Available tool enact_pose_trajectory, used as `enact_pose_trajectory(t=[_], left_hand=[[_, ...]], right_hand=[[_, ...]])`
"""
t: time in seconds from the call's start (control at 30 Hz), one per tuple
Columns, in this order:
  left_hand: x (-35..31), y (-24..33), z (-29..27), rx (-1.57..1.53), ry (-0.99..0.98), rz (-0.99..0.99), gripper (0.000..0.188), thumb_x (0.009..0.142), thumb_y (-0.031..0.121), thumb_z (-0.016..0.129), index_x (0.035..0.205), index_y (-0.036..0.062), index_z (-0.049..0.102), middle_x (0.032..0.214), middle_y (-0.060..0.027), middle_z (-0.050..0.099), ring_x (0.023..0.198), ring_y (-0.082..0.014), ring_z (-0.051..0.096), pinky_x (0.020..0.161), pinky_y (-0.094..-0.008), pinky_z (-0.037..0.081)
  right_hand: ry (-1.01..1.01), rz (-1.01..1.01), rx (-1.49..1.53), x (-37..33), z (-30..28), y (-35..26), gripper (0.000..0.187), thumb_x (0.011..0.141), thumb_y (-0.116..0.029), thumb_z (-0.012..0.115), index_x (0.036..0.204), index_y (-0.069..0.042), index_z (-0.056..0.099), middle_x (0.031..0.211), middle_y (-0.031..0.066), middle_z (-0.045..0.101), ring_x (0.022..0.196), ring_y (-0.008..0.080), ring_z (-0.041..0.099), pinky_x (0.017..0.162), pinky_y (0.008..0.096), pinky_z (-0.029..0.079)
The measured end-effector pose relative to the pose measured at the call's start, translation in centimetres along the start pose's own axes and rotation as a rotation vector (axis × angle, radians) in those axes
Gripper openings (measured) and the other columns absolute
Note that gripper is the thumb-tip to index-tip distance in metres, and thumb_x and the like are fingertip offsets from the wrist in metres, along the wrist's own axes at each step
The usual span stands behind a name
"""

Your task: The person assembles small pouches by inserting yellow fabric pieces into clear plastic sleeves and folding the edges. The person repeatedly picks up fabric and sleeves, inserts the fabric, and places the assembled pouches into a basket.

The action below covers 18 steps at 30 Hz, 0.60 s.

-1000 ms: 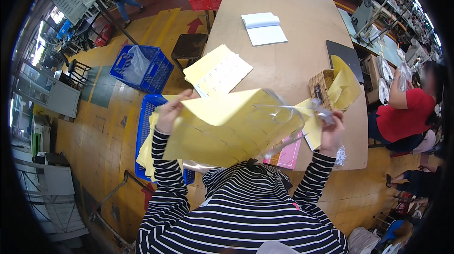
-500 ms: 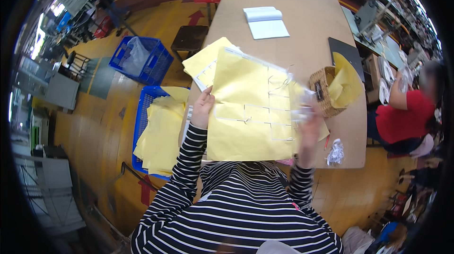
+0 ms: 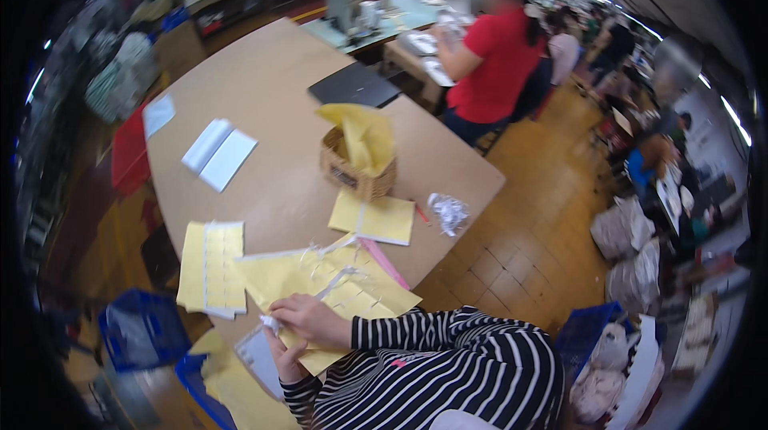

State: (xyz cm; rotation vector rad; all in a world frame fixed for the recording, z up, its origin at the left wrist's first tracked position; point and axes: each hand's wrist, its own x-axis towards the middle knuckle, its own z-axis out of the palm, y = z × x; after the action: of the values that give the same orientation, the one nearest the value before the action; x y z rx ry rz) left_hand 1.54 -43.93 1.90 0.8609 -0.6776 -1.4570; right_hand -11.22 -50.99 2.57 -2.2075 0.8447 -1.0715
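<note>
A yellow sheet (image 3: 364, 290) with slits and loose white strips lies tilted in front of my body, over the near table edge. My left hand (image 3: 286, 358) is closed at its near left corner, thumb against the sheet. Just above it, my right hand (image 3: 314, 321) reaches across to the left with its fingers pinched. A small crumpled white wad (image 3: 270, 324) shows at the right fingertips, close to the left fingers. The palms of both hands are hidden.
Yellow sheets (image 3: 212, 266) lie left on the table, others (image 3: 372, 218) by a wicker basket (image 3: 360, 170). A notebook (image 3: 219, 154), black board (image 3: 354, 86) and white scrap pile (image 3: 448, 214) rest there too. Blue crates (image 3: 144, 330) stand at left. A red-shirted person (image 3: 496, 62) works beyond.
My view has swung to the right. My right hand has crossed from the sheet's right side to its left, beside my left hand. The sheet is now tilted and lower.
</note>
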Motion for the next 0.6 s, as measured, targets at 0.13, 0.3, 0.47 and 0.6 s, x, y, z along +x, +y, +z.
enact_pose_trajectory(t=[0.13, 0.3, 0.47, 0.6], left_hand=[[1.4, 0.4, 1.9, -0.090, 0.156, 0.011, 0.095, 0.054, -0.003, 0.046, 0.144, 0.0039, 0.018, 0.136, -0.0158, 0.039, 0.127, -0.0299, 0.041, 0.105, -0.0380, 0.037], [1.9, 1.4, 2.3, -0.188, 0.138, -0.069, 0.084, 0.057, -0.010, 0.043, 0.139, 0.0011, 0.029, 0.127, -0.0164, 0.047, 0.116, -0.0299, 0.051, 0.098, -0.0369, 0.044], [2.7, 0.2, 3.3, -0.074, -0.002, -0.095, 0.079, 0.059, -0.011, 0.042, 0.137, -0.0017, 0.034, 0.122, -0.0163, 0.053, 0.110, -0.0284, 0.055, 0.095, -0.0352, 0.046], [3.3, 0.6, 3.0, -0.074, 0.046, -0.084, 0.078, 0.059, -0.011, 0.040, 0.137, -0.0017, 0.034, 0.123, -0.0163, 0.051, 0.110, -0.0274, 0.055, 0.095, -0.0339, 0.045]], right_hand=[[-0.011, -0.003, 0.138, 0.4, -0.1, 0.1, 0.033, 0.083, -0.014, 0.057, 0.114, -0.005, 0.058, 0.119, 0.0099, 0.057, 0.105, 0.0269, 0.054, 0.091, 0.0360, 0.043], [0.050, -0.186, -0.023, 0.2, -0.9, 0.2, 0.041, 0.084, -0.016, 0.055, 0.124, -0.010, 0.055, 0.130, 0.0104, 0.051, 0.115, 0.0273, 0.049, 0.100, 0.0411, 0.037], [-0.019, 0.071, -0.147, 3.0, -2.0, 2.7, 0.042, 0.085, -0.018, 0.053, 0.126, -0.010, 0.054, 0.134, 0.0112, 0.049, 0.121, 0.0274, 0.046, 0.104, 0.0431, 0.033], [0.392, 0.214, 0.249, 4.6, -3.4, 2.2, 0.043, 0.084, -0.002, 0.051, 0.127, -0.005, 0.051, 0.133, 0.0126, 0.050, 0.122, 0.0275, 0.046, 0.105, 0.0442, 0.033]])
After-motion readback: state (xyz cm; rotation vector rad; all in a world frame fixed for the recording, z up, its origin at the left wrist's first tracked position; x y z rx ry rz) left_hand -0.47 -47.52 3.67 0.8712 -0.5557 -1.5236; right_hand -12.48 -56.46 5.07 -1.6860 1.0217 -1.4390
